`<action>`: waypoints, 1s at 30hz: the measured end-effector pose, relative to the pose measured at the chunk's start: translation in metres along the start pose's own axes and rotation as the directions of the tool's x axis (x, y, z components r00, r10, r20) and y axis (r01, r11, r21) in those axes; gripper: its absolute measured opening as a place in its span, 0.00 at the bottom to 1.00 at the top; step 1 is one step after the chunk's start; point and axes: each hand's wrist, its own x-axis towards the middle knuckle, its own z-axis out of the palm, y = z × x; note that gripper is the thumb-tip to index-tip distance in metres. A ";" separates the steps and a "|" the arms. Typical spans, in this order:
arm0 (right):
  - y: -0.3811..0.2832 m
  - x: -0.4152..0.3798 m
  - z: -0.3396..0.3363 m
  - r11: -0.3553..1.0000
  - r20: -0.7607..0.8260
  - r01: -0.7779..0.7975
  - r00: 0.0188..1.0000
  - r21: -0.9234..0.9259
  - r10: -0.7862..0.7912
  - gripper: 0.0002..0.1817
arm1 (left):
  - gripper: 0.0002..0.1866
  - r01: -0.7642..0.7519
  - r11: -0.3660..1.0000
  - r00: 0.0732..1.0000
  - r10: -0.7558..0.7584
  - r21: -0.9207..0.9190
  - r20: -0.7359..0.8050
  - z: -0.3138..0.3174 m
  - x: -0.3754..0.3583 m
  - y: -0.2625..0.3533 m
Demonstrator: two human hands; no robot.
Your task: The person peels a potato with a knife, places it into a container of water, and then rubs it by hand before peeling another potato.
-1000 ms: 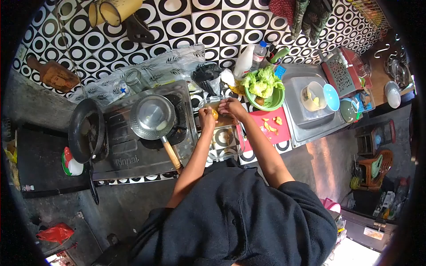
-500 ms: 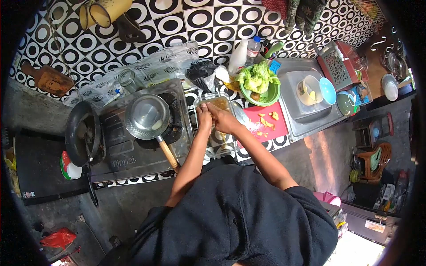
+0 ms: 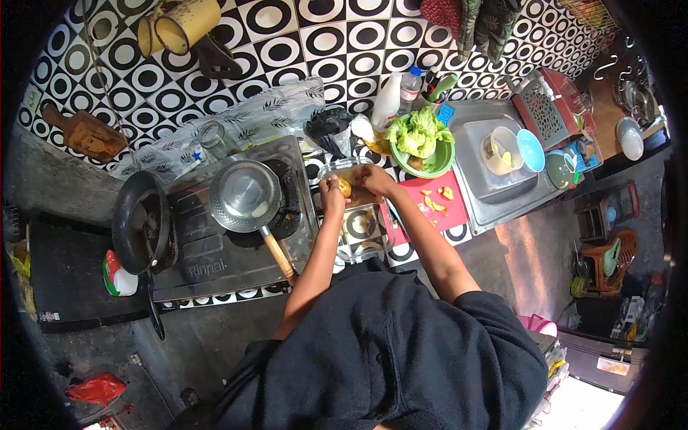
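Observation:
My left hand (image 3: 332, 195) is closed on a small rounded golden-brown patty (image 3: 345, 188), held over a clear glass dish. My right hand (image 3: 378, 180) reaches down at the right side of that dish, where a brown mixture (image 3: 349, 175) lies. Its fingertips are dark and partly hidden, so what they hold cannot be made out. Nearer my body is a second clear glass container (image 3: 368, 233) with the patterned surface showing through it. Beside my right forearm lies a red cutting board (image 3: 453, 206) with several yellow-orange pieces (image 3: 437, 204) on it.
To the left, a saucepan (image 3: 245, 193) with a wooden handle sits on the stove (image 3: 193, 247), beside a black frying pan (image 3: 140, 218). A green bowl (image 3: 438, 168) of lettuce (image 3: 421, 134), bottles (image 3: 410, 89) and a black plastic bag (image 3: 330, 129) stand behind. The sink (image 3: 476, 193) is right.
My hands were together over the dish and have moved apart. The patty now shows in my left hand, while my right hand has shifted right. The view has moved slightly.

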 end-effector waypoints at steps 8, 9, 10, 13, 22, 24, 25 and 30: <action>0.028 0.027 0.009 0.785 0.047 -0.113 0.993 0.609 0.106 0.12 | 0.19 -0.020 1.000 1.000 0.020 0.000 0.004 -0.009 0.018 -0.009; 0.023 0.025 0.005 0.712 0.050 -0.134 0.989 0.689 0.138 0.12 | 0.19 -0.019 1.000 1.000 0.019 0.020 -0.001 -0.009 0.018 -0.009; 0.012 0.021 -0.002 0.746 0.049 -0.147 0.987 0.650 0.153 0.14 | 0.19 -0.016 0.999 1.000 0.016 0.041 -0.005 -0.009 0.018 -0.009; -0.043 -0.012 -0.016 0.678 0.043 -0.078 0.997 0.731 0.069 0.15 | 0.20 0.046 0.997 0.998 -0.043 -0.065 0.042 -0.007 0.008 -0.002; -0.090 -0.077 0.010 0.894 -0.006 0.416 0.906 -0.165 -0.423 0.39 | 0.21 0.112 0.975 0.990 -0.093 -0.194 0.102 -0.002 -0.009 0.011; -0.076 -0.072 0.016 0.890 -0.042 0.405 0.906 -0.210 -0.422 0.38 | 0.20 0.062 0.992 0.993 -0.050 -0.108 0.106 0.000 -0.020 0.019; -0.067 -0.066 0.017 0.893 -0.032 0.396 0.911 -0.214 -0.412 0.38 | 0.19 0.035 0.998 0.993 -0.028 -0.060 0.113 0.001 -0.021 0.018; -0.035 -0.041 0.003 0.950 0.009 0.295 0.955 -0.100 -0.296 0.28 | 0.21 0.053 0.996 0.984 -0.040 -0.071 0.176 0.005 -0.010 0.008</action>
